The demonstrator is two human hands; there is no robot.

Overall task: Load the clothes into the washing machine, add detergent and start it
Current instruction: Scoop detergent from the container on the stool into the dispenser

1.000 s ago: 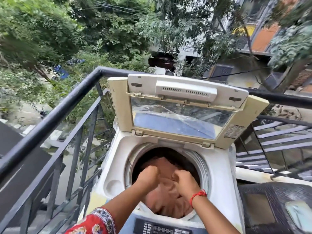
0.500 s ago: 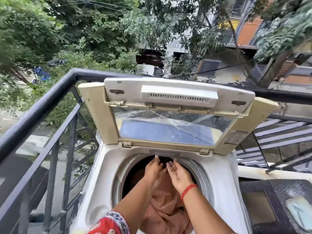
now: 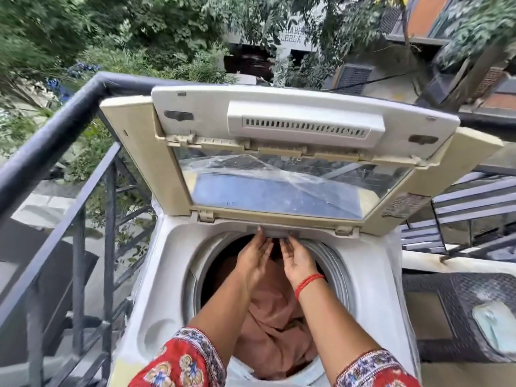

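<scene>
Loading looks done: brown clothes (image 3: 275, 325) fill the washing machine (image 3: 371, 297) drum. Left hand (image 3: 254, 259) and right hand (image 3: 297, 261), grips open and empty, fingertips touching the grey drawer (image 3: 275, 233) at rim's 12 o'clock. Detergent and start remain.

This is looking like an open-air balcony of a home — a white top-loading washing machine (image 3: 371, 275) is standing right against a black metal railing (image 3: 53, 129), its yellowed cream lid with a glass window (image 3: 279, 169) tilting up toward the street. Beyond the rail, leafy green trees (image 3: 97, 32) are crowding the view, and neighbouring buildings with orange and brick walls (image 3: 424, 15) are showing through — one is carrying lettering on its front.
</scene>
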